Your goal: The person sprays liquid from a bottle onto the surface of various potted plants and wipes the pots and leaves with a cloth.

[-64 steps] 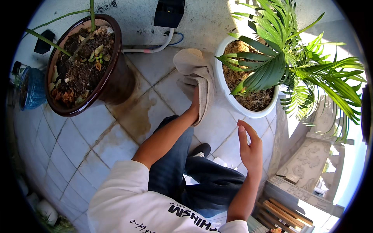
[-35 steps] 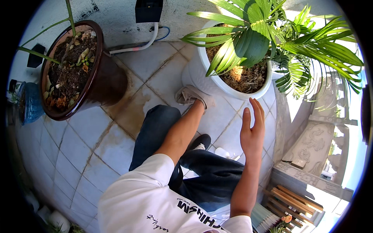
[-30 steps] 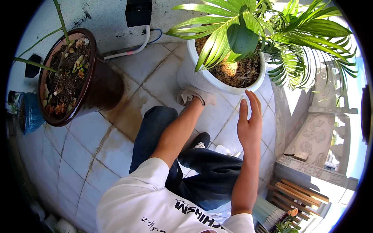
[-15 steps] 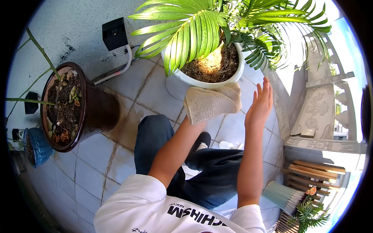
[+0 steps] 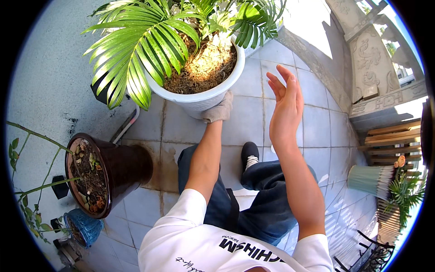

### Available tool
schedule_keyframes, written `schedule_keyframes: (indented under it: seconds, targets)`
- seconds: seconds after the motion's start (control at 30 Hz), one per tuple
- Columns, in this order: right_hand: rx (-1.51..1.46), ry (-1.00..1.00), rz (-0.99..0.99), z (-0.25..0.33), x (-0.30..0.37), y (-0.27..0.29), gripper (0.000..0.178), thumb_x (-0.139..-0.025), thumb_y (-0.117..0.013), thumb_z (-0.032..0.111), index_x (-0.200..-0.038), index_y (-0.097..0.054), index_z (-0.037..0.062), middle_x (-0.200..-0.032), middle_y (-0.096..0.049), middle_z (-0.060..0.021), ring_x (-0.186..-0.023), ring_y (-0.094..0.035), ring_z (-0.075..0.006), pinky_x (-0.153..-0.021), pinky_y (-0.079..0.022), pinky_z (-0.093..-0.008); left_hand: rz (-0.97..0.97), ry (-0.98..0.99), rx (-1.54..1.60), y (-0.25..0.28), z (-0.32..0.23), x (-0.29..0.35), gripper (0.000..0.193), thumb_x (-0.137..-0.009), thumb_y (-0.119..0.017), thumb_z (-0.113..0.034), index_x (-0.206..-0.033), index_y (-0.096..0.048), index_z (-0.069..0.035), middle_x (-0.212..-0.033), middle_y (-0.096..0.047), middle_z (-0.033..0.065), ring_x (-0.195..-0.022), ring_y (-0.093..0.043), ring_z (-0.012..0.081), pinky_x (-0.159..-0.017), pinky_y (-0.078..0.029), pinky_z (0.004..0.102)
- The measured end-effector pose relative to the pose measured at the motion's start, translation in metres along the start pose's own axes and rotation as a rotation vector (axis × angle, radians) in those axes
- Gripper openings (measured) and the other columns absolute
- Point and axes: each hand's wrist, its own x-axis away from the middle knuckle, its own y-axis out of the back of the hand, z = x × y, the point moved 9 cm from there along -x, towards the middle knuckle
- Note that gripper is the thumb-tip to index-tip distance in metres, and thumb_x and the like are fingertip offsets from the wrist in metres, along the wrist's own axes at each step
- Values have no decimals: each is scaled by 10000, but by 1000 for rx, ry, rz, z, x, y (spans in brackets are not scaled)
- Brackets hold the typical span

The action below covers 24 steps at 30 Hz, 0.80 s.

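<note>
A beige cloth (image 5: 221,109) covers my left hand (image 5: 215,121) and hides its fingers. With it my hand presses against the front lower wall of a large white pot (image 5: 195,103). Fibrous brown soil (image 5: 206,68) fills the pot, and a green palm (image 5: 149,50) with broad fronds grows out of it. To the right of the pot my right hand (image 5: 286,106) is raised in the air, holding nothing, with its fingers stretched out and slightly curved.
A dark brown glazed pot (image 5: 127,165) with a thorny-looking stem stands at left, beside a small blue pot (image 5: 84,226). A black box (image 5: 102,90) sits on the wall. At right are a carved balustrade (image 5: 369,59), a wooden slatted rack (image 5: 394,140) and a pale green pot (image 5: 369,181).
My left hand with the cloth has gone from in front of the rim to the pot's lower wall. The view has shifted, so the pot appears further left. My right hand stays raised.
</note>
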Motion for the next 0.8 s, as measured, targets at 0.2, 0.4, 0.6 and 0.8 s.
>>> schedule_keyframes:
  seconds: [0.2,0.4,0.6,0.8]
  targets:
    - [-96,12,-75,0,-18,19,460,-1056,-343,329,-1236,-532,-50,-1288,-542,-146,-1132,-593,-233,-1031,-422,-355,-111,135,5,13,69,6,186,-729,-747,-37,-900,-699,-90,-910,-623,30,-792,-581,220,-584,-503,371]
    - [-159,4,-63,-3,-22,0,453,-1056,-359,326,-1237,-529,-52,-1289,-545,-166,-1136,-603,-264,-1021,-447,-371,-57,133,-718,0,120,46,229,-841,-608,-109,-1060,-584,-50,-1017,-556,81,-850,-531,210,-706,-471,347]
    - [-107,20,-73,-5,-25,18,477,-1056,-344,344,-1221,-550,-54,-1265,-561,-163,-1111,-610,-246,-1001,-446,-356,172,-280,-1875,12,153,140,318,-953,-469,-181,-1221,-469,-9,-1125,-490,133,-908,-481,199,-829,-440,323]
    - [-105,31,-64,0,-27,17,486,-1053,-335,344,-1197,-563,-61,-1228,-581,-149,-1062,-618,-222,-972,-445,-344,430,-789,-2100,25,115,197,341,-971,-450,-193,-1258,-438,-11,-1168,-479,115,-944,-501,210,-887,-465,327]
